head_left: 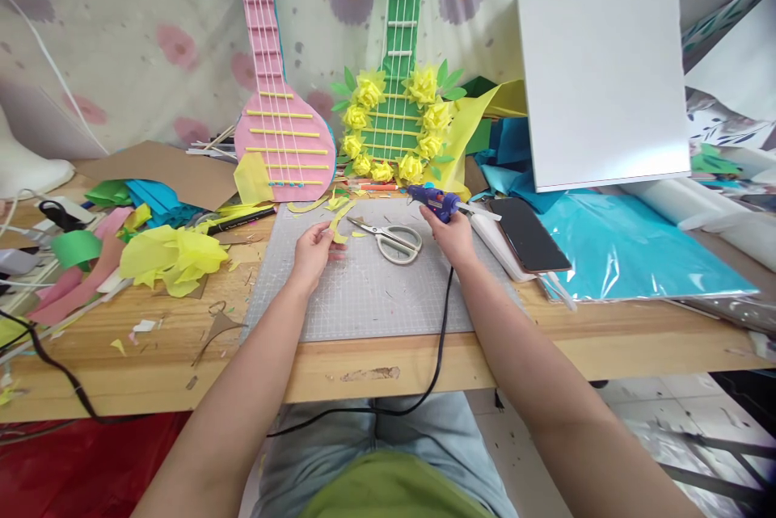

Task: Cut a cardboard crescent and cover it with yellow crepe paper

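Observation:
My left hand (314,255) pinches a thin yellow paper strip (340,217) above the left part of the grey cutting mat (376,312). A purple glue gun (434,201) is gripped in my right hand (452,233) over the mat's right side, its black cord hanging down past the table edge. Between my hands, scissors (397,243) with pale handles lie on the mat, slightly spread. Behind the mat a pink paper guitar (284,142) and a green one (394,130) ringed with yellow paper flowers (423,85) stand upright against the patterned curtain.
Crumpled yellow paper (175,258) and colored scraps litter the left side of the table. To the right lie a black phone-like slab (533,233) and a blue plastic-wrapped sheet (643,251). A white board (606,82) stands at the back right.

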